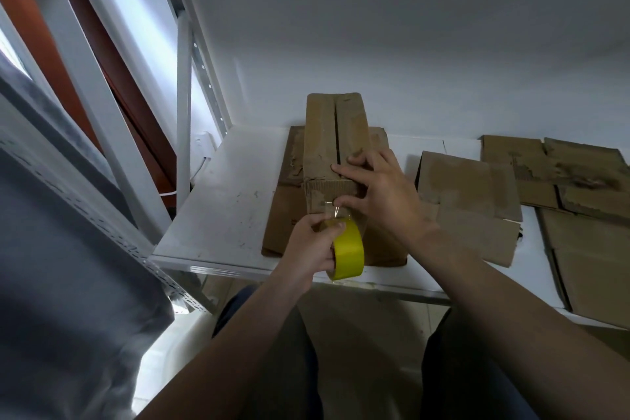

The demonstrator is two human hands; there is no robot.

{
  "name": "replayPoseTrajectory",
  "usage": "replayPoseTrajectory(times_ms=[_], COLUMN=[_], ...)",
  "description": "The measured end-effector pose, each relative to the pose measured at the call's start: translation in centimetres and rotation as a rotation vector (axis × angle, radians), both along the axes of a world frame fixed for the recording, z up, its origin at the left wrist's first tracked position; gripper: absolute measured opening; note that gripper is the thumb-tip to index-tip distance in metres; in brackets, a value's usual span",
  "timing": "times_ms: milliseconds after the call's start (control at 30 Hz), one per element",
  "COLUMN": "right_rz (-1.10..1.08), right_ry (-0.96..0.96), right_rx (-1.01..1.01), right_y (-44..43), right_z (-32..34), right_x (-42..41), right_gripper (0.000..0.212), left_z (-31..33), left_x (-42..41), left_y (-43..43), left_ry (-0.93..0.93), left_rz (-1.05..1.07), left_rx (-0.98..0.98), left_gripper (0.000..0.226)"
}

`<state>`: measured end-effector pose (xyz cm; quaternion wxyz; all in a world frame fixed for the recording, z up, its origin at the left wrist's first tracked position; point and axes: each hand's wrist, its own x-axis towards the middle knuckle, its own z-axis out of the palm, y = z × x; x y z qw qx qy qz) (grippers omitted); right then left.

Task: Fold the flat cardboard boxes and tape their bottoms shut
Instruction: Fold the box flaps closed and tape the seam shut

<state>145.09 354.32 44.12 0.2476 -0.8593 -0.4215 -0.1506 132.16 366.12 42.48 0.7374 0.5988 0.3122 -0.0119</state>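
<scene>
Scuffed white shelf, worn corrugated box — left hand clamped on yellow tape roll, right hand pressing open-fingered.

No text is legible — a faint mark on the flat cardboard may be print.

Left hand grips yellow tape roll; right hand presses folded box.
</scene>
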Motion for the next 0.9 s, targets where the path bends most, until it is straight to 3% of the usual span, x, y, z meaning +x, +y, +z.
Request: replayPoseTrajectory(times_ms=[167,267,467,600,733,900], right_rz=[0.012,-0.029,-0.327,-0.581,-0.819,-0.757], right_ry=[-0.027,-0.007,0.121,0.433,0.599,0.777], right_rx=[-0.098,-0.019,-0.030,-0.218,-0.178,-0.432], right_y=[-0.7,-3.3,-12.9,-18.8,-22.6,-25.6], right_z=[1.1,1.4,-0.8,-3.6,-5.8,-8.7], right_x=[-0.1,0.2,2.4,4.0,5.3,6.3], right_gripper=[0.066,0.060,0.046,0.041,0.042,0.049], left_z=[-0.2,-0.2,-0.8,-0.3,0.3,0.7], left_x=[0.0,0.0,0.1,0.9,1.5,2.2], left_y=[-0.5,-1.2,-3.2,-5.0,-5.9,-7.1], left_ry=[-0.039,-0.038,-0.019,0.030,0.118,0.189], left_rz=[0.091,0.101,0.185,0.267,0.350,0.325], left_rx=[0.124,0.223,0.389,0.487,0.529,0.655], left_gripper=[0.044,0.044,0.044,0.047,0.054,0.046])
